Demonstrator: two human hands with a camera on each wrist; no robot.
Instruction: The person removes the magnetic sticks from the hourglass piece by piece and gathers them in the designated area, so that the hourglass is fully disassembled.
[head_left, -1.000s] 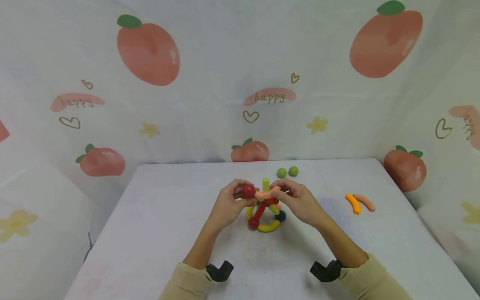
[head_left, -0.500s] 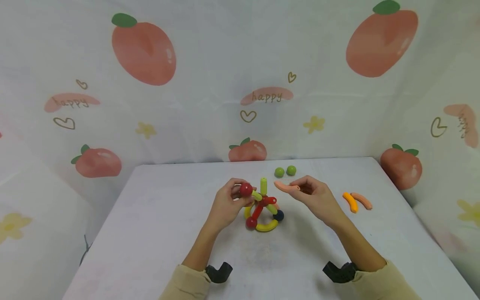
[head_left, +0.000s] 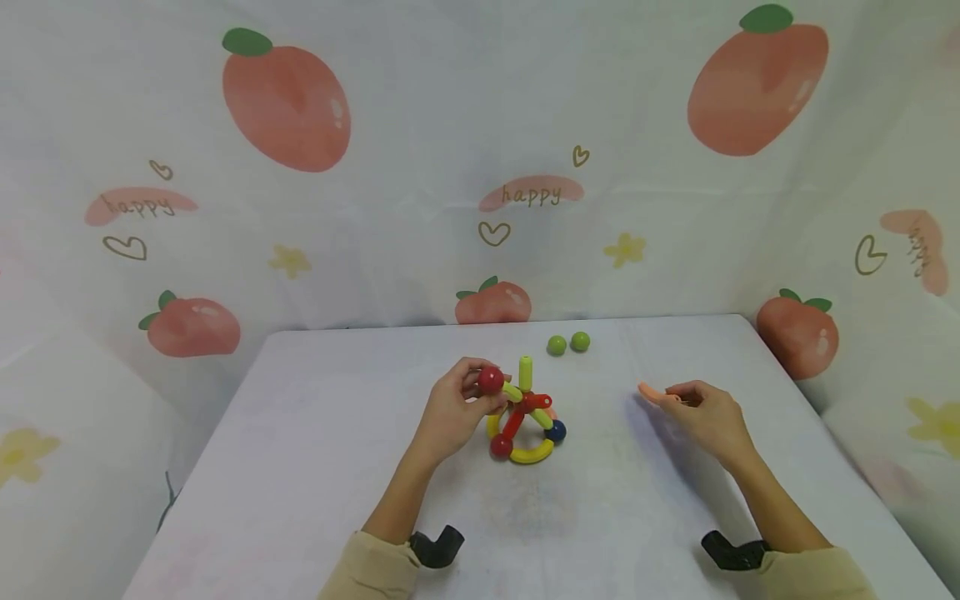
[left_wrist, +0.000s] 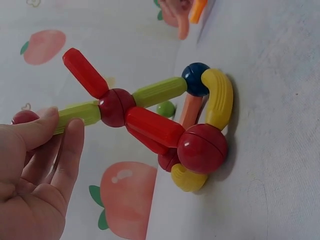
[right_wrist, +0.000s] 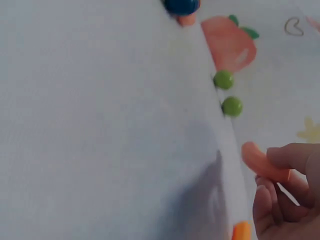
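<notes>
In the left wrist view my left hand pinches a light green rod of a toy frame built from magnetic rods and balls. A red ball caps that rod's outer end, among the fingers. Its inner end meets a central red ball, from which other red and green rods branch. The frame's base has curved yellow rods, red balls and a dark blue ball. Off to the right, my right hand pinches a curved salmon rod above the white table, apart from the frame.
Two green balls lie near the table's back edge. A curved orange rod lies near my right hand; the hand hides it in the head view. A printed cloth hangs behind the white table.
My right hand has drawn the salmon rod away from the frame and carried it right, over the spot where two loose curved rods lay. My left hand keeps its hold and has barely moved.
</notes>
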